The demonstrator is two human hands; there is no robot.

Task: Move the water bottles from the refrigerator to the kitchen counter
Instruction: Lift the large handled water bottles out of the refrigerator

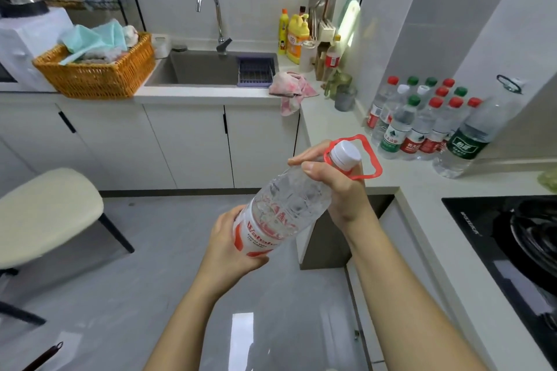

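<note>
I carry a large clear water bottle (286, 205) with a red and white label, a white cap and a red carry ring, tilted with its cap toward the counter. My left hand (229, 247) grips its base from below. My right hand (334, 187) grips its neck just under the cap. The bottle hangs over the floor, close to the corner of the white kitchen counter (331, 126). Several small water bottles (422, 123) with red, green and white caps stand clustered on the counter against the wall, with a big green-label bottle (473, 135) beside them.
A black gas stove (512, 238) fills the counter at right. A sink (208, 68) with a tap is at the back, a pink cloth (291, 89) and detergent bottles (295, 36) near it. A wicker basket (96, 69) sits left; a cream stool (45, 214) stands on the floor.
</note>
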